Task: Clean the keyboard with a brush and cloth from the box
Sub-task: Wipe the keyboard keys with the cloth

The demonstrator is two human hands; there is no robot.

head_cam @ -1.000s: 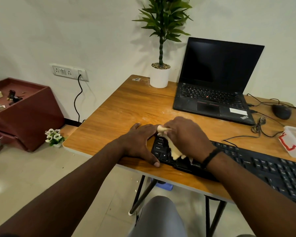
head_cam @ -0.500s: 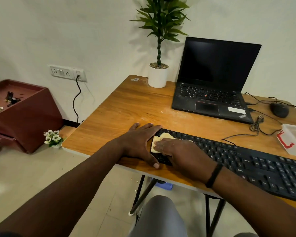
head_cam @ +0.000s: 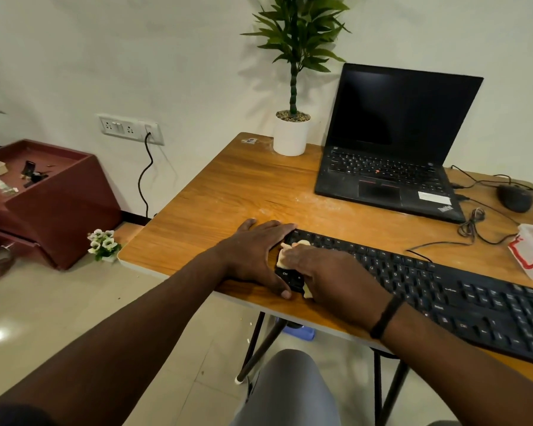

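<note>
Under right hand [head_cam: 336, 278], cloth [head_cam: 285, 256] mostly hidden.

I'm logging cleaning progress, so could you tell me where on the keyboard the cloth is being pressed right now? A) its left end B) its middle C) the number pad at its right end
A: the right hand presses the cloth on the keyboard at its left end, beside the left hand.

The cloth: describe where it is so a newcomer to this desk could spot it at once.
On the wooden table, find the long black keyboard along the near edge. At its left end, the left hand rests flat beside the right hand, which presses the cloth onto the keys. It is the only pale cream thing there, mostly hidden under the fingers.
</note>
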